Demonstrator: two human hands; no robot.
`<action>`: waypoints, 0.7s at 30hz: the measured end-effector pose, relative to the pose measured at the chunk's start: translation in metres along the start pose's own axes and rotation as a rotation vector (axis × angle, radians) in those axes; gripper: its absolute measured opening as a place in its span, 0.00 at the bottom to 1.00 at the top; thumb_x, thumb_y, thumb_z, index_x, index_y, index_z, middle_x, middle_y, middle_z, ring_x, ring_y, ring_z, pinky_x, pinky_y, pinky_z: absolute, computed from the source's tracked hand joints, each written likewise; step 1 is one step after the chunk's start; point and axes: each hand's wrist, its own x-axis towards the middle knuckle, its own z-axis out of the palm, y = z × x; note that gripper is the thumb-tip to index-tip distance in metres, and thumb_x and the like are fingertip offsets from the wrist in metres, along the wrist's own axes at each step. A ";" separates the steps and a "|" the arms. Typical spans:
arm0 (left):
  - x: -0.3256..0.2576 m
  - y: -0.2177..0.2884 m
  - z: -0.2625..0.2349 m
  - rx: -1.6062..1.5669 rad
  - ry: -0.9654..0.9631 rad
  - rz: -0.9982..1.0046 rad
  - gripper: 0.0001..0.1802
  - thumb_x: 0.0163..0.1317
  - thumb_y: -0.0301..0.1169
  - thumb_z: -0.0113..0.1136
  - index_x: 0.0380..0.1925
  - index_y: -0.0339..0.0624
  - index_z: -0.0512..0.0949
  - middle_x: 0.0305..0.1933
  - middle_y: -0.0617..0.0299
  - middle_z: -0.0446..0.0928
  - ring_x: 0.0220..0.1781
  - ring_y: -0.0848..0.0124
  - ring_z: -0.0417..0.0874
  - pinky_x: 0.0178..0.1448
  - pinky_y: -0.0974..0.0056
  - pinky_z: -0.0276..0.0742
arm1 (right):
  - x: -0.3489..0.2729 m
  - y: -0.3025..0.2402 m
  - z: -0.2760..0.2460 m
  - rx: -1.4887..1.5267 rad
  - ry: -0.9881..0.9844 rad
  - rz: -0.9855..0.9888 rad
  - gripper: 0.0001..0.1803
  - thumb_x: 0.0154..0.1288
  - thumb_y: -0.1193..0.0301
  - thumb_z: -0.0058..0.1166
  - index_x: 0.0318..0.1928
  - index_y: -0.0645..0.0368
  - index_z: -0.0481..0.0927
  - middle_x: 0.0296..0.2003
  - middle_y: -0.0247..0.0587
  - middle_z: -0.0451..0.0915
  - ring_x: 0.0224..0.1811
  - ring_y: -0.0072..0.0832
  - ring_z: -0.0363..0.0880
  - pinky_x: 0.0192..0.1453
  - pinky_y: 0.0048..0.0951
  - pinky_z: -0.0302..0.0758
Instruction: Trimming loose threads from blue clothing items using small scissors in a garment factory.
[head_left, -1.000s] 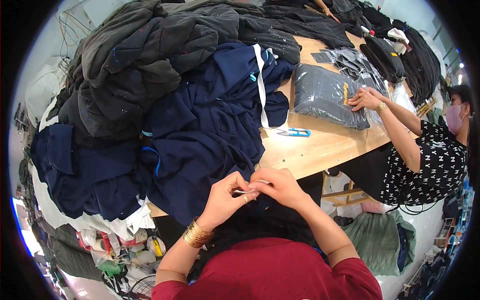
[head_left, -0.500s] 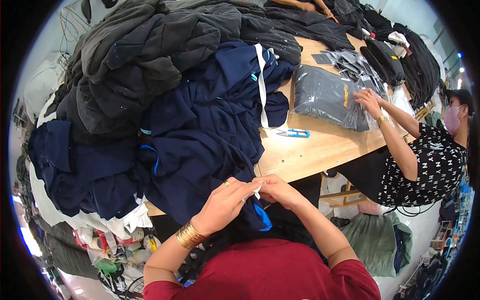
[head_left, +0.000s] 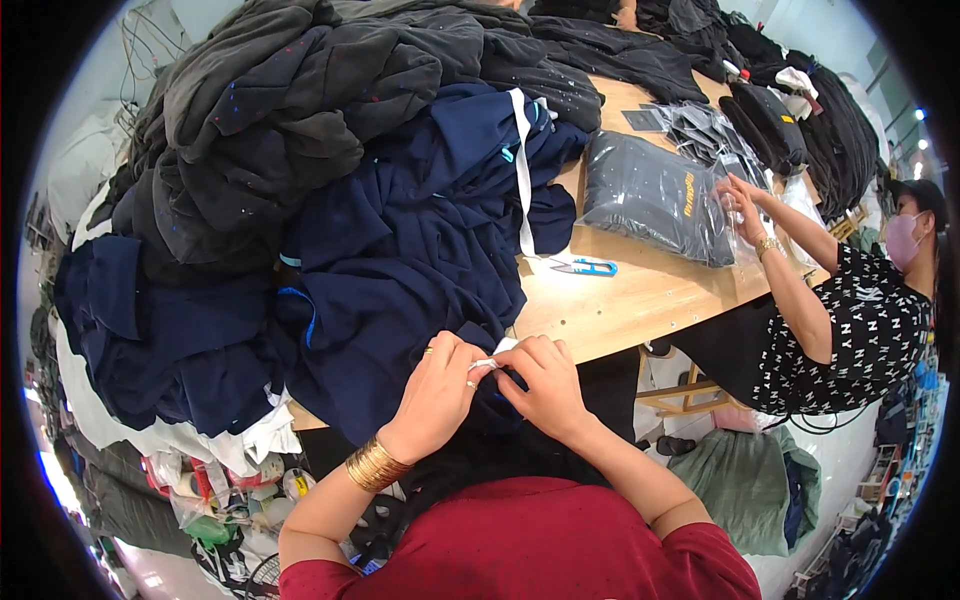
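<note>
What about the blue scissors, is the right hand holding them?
No, the scissors lie on the table, apart from the right hand.

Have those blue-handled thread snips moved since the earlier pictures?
No; judged against the wooden tabletop, the blue-handled thread snips lie where they were.

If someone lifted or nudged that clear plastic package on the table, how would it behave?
Probably soft and saggy: the clear plastic package bulges like folded cloth. Its glossy film may feel slippery. Lying flat and broad, it seems unlikely to roll.
</note>
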 end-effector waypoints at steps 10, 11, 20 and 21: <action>-0.016 -0.016 0.012 -0.741 -0.422 -0.451 0.11 0.65 0.35 0.51 0.33 0.39 0.78 0.32 0.64 0.65 0.34 0.76 0.68 0.39 0.73 0.66 | -0.012 0.002 0.018 0.132 0.211 0.121 0.11 0.47 0.83 0.59 0.33 0.58 0.76 0.27 0.36 0.76 0.26 0.32 0.74 0.32 0.28 0.69; -0.017 -0.016 0.019 -0.804 -0.354 -0.514 0.12 0.65 0.35 0.51 0.33 0.38 0.78 0.33 0.65 0.65 0.33 0.79 0.68 0.38 0.74 0.66 | -0.013 0.003 0.016 0.167 0.218 0.062 0.11 0.47 0.83 0.58 0.33 0.59 0.76 0.30 0.38 0.77 0.29 0.32 0.76 0.34 0.27 0.71; -0.012 -0.015 0.022 -0.796 -0.096 -0.424 0.10 0.62 0.31 0.55 0.34 0.35 0.79 0.30 0.67 0.69 0.31 0.81 0.69 0.35 0.75 0.66 | -0.015 0.001 0.003 0.175 0.173 -0.015 0.14 0.47 0.82 0.58 0.38 0.61 0.80 0.35 0.40 0.80 0.36 0.31 0.79 0.38 0.25 0.74; -0.012 -0.014 0.022 -0.797 -0.094 -0.424 0.10 0.62 0.31 0.55 0.34 0.35 0.79 0.30 0.67 0.69 0.31 0.81 0.69 0.35 0.75 0.66 | -0.015 0.002 0.003 0.175 0.172 -0.017 0.14 0.47 0.82 0.58 0.38 0.61 0.80 0.35 0.40 0.80 0.36 0.31 0.79 0.38 0.25 0.74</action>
